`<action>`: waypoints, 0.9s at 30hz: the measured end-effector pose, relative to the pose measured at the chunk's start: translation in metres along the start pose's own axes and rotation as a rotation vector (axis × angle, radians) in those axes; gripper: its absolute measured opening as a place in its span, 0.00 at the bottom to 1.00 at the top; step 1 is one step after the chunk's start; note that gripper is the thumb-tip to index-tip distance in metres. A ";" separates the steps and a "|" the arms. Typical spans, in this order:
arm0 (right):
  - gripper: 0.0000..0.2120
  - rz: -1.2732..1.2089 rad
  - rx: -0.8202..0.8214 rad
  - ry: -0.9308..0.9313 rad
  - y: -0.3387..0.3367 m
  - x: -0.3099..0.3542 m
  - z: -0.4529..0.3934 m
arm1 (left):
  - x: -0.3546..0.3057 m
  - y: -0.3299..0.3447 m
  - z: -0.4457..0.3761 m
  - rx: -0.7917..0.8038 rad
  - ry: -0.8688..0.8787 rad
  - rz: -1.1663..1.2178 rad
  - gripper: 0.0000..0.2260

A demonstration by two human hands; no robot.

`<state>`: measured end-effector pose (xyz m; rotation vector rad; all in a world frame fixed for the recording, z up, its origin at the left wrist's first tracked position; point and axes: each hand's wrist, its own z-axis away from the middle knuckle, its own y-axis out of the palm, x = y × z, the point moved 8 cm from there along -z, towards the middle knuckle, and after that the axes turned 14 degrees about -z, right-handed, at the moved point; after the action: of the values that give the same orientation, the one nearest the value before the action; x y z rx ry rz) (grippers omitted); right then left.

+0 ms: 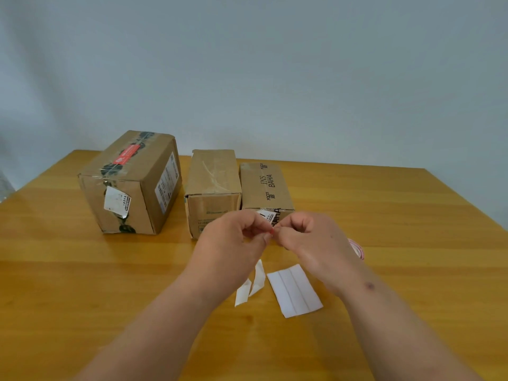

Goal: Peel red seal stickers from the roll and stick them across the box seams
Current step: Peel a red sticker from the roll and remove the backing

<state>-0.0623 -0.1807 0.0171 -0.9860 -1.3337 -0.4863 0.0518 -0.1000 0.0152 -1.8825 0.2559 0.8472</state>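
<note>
Three cardboard boxes stand in a row at the table's far side. The large left box (132, 182) carries a red seal sticker (125, 155) across its taped top seam. The middle box (211, 188) and the right box (265, 185) show no red sticker. My left hand (233, 243) and my right hand (308, 237) meet in front of the right box, fingertips pinched together on a small red sticker (272, 231), mostly hidden. A white backing strip (254, 281) hangs below my left hand. The sticker roll (357, 248) peeks out behind my right wrist.
A white rectangle of backing paper (295, 290) lies flat on the wooden table (82, 270) between my forearms. A plain pale wall stands behind the table. The table's right edge runs diagonally at the far right.
</note>
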 end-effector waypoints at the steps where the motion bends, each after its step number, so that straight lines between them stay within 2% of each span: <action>1: 0.07 -0.010 0.008 -0.003 0.001 0.001 0.001 | 0.002 0.001 0.000 0.009 -0.020 0.021 0.05; 7: 0.08 -0.019 0.025 -0.021 0.003 0.002 0.004 | 0.009 0.001 0.002 0.043 -0.112 0.177 0.05; 27: 0.09 0.014 0.072 -0.084 0.006 0.006 0.005 | 0.015 0.004 0.001 0.116 -0.198 0.335 0.01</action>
<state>-0.0586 -0.1720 0.0209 -0.9648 -1.4089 -0.3872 0.0599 -0.0984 0.0024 -1.6576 0.4951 1.2101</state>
